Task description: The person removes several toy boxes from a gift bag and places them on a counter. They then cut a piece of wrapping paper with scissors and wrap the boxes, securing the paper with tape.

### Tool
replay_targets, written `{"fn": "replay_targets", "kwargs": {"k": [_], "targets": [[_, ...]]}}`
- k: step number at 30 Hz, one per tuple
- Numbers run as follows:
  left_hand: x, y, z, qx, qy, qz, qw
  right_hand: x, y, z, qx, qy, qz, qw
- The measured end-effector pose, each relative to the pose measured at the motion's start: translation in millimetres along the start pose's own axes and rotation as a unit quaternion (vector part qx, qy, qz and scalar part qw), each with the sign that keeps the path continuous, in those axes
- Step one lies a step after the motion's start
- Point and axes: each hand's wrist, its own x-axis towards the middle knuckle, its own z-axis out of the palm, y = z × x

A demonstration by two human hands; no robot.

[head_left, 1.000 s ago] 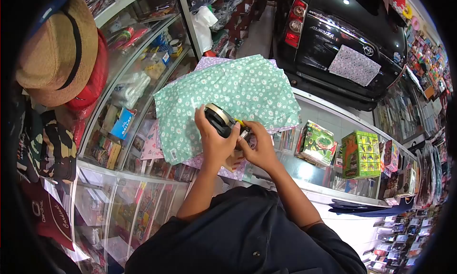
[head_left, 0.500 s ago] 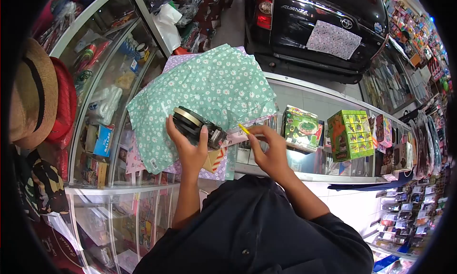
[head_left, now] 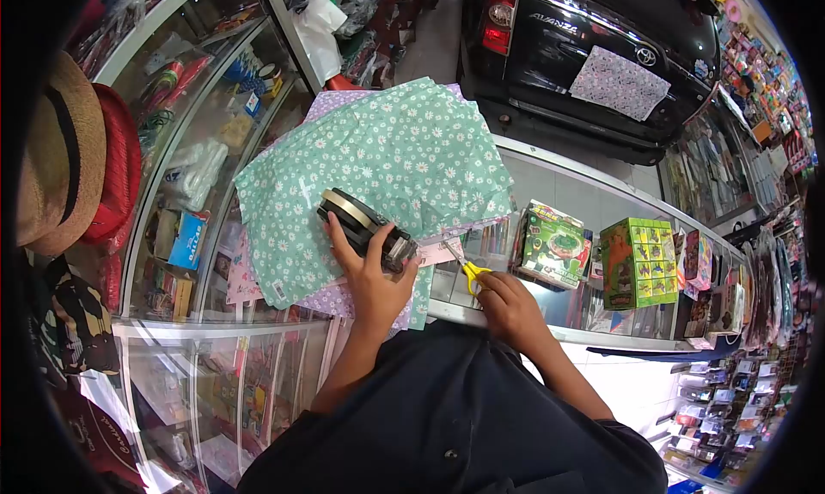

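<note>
My left hand [head_left: 375, 279] grips a black tape dispenser [head_left: 359, 218] by its near side, thumb and fingers along the body. The dispenser lies slantwise over a stack of green daisy-patterned wrapping paper [head_left: 412, 142], its roll end toward the upper left. In my right hand [head_left: 509, 307] is a pair of scissors [head_left: 471, 273] with yellow handles. Fingers close round the handles, and the blades point up and left toward the paper's lower right edge. Lilac and pink sheets [head_left: 243, 279] stick out from under the green ones.
The paper lies across a glass display counter [head_left: 550, 157]. Right of the scissors stand a green toy box [head_left: 553, 243] and a green-yellow box [head_left: 638, 262]. A glass cabinet [head_left: 193, 172] is at left, with a straw hat [head_left: 73, 150] beside it. Beyond the counter is a black car [head_left: 593, 30].
My right hand has drawn down and right, and the scissors' blades now show. My left hand has shifted down and right along the dispenser, its fingers now lower on the body.
</note>
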Motion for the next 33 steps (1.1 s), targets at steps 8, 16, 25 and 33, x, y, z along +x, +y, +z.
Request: {"fn": "replay_targets", "kwargs": {"k": [8,16,25,33], "targets": [[-3,-9,12,-0.003,0.021,-0.019,1.0,60,-2,-46,0.026,-0.042,0.014,0.999],[-11,-16,18,0.011,0.017,-0.013,1.0,254,25,-9,0.063,0.064,-0.032,0.995],[-16,-21,19,-0.017,-0.006,-0.02,1.0,366,57,110,-0.12,0.024,-0.079,0.989],[-19,-27,23,-0.044,0.028,0.005,0.999,394,76,99,-0.091,-0.072,-0.083,0.99]]}}
